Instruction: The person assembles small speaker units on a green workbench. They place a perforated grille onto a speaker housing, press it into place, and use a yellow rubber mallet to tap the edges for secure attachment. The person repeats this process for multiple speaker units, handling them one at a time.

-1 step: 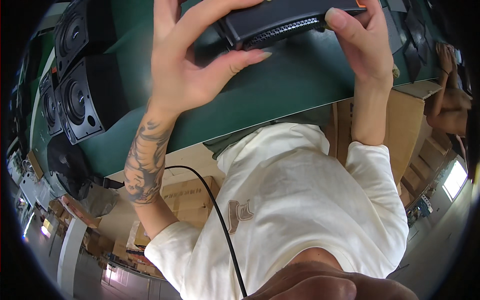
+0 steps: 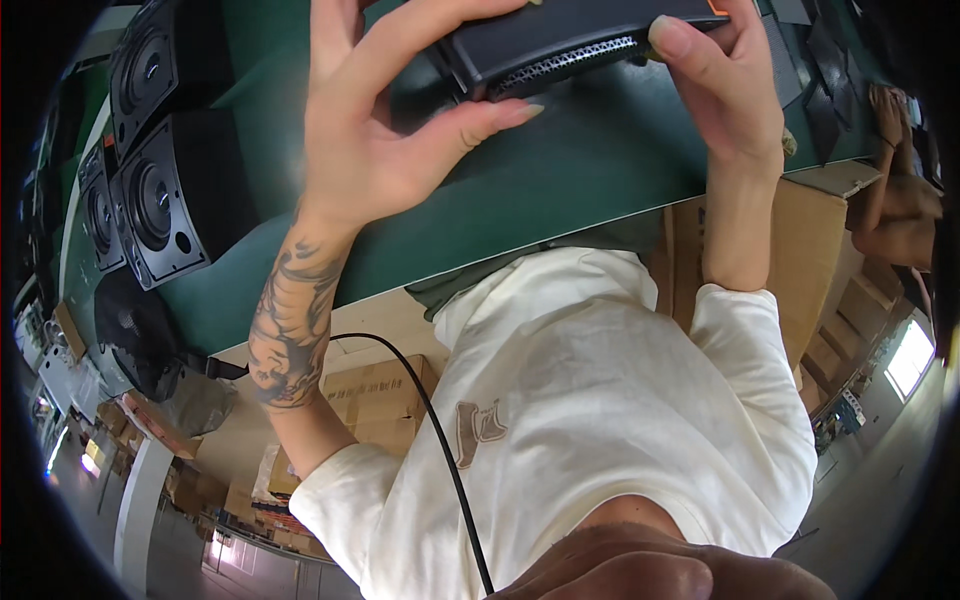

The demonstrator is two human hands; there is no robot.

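Note:
A black speaker (image 2: 570, 35) with a perforated grille strip along its near side is held up at the top of the view, over the green tabletop (image 2: 560, 170). The frame cuts off its far part. My left hand (image 2: 375, 150) grips the left end, its thumb along the lower edge and a finger reaching over the top. At the right end my right hand (image 2: 725, 85) holds on, with the thumb pressed near the grille. A small orange patch shows beside the right-hand fingers, which are partly hidden behind the speaker.
Several black speakers (image 2: 155, 195) stand at the left of the table. A black mesh bag (image 2: 135, 335) lies near its left corner. Dark mesh panels (image 2: 832, 85) lie at the right, near another person's hands (image 2: 887, 115). Cardboard boxes (image 2: 770, 260) stand below the table edge.

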